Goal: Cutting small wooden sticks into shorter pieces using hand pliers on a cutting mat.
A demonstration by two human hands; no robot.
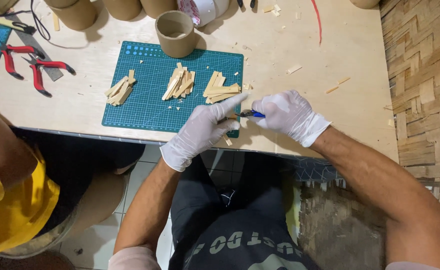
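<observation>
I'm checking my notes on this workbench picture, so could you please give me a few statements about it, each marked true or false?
1. Both hands, left hand and right hand, wear white gloves. True.
2. The right hand holds a blue-handled tool. True.
3. The cutting mat is red. False: it is green.
4. Three piles of wooden sticks lie on the mat. True.
5. The red pliers lie on the mat. False: they lie on the table, left of it.

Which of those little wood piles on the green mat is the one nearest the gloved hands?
Find the green cutting mat on the pale table. Three piles of wood strips lie across it; take the rightmost pile. Unlike the other two, it lies by the left hand, whose forefinger points up at it.
</observation>
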